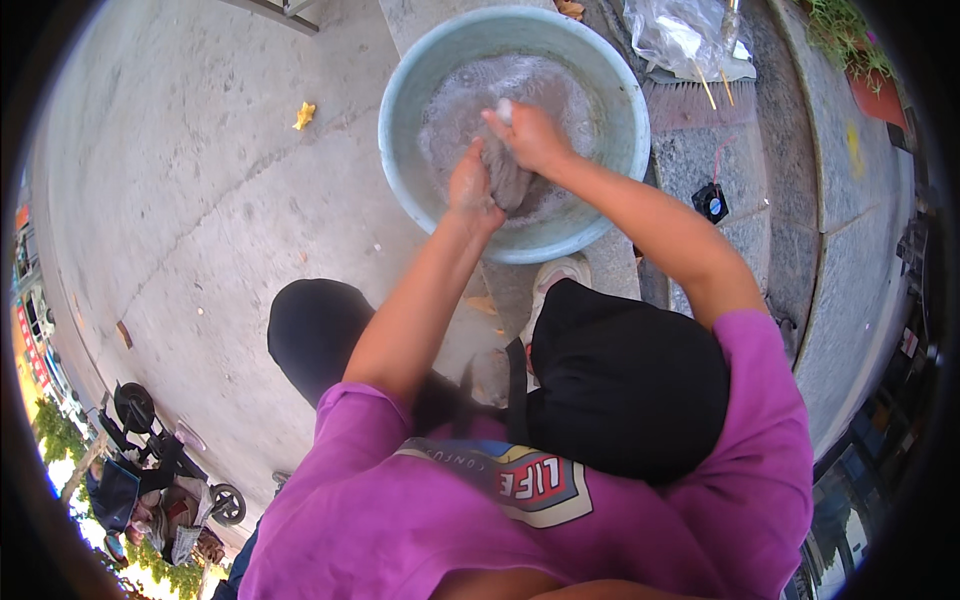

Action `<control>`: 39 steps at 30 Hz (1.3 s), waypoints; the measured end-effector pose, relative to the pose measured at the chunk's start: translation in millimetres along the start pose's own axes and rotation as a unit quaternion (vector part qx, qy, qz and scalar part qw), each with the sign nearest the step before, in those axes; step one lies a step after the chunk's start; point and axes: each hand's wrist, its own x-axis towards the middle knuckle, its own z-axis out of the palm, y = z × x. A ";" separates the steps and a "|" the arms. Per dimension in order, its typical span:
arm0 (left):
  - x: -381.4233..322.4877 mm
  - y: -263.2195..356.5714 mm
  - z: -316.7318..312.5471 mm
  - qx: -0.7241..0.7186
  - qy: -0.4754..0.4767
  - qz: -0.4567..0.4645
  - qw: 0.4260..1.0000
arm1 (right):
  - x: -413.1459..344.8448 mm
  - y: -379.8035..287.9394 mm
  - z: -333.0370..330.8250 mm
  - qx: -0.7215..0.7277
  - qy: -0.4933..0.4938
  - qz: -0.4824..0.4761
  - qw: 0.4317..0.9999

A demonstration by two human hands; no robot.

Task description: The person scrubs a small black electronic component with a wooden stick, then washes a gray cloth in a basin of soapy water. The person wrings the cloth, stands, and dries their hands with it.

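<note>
A pale blue plastic basin stands on the pavement before me, holding murky, sudsy water. Over the water, a wet grey-brown cloth hangs bunched between my hands. My left hand grips its left side, with the fingers pointing up and away. At the cloth's upper right, my right hand is closed on it. Something small and white shows by the right fingers; whether it is soap or foam is unclear. The cloth's lower part hides some of the water.
Right of the basin lie a broom head, a clear plastic bag and a small black fan with wires, beside stone steps. My knees flank the near side. A yellow leaf lies left; a scooter stands farther off.
</note>
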 end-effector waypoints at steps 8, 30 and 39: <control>-27.9 35.6 45.6 0.070 0.086 -0.033 0.993 | -11.9 -5.7 -23.2 -0.048 -0.026 -0.002 0.999; 8.7 79.0 -10.3 0.103 0.072 0.067 0.990 | 15.8 -63.5 73.3 0.066 0.335 0.119 0.932; 0.8 77.1 -4.4 0.104 0.025 0.049 0.993 | 22.6 -31.1 72.6 0.047 0.248 0.210 0.944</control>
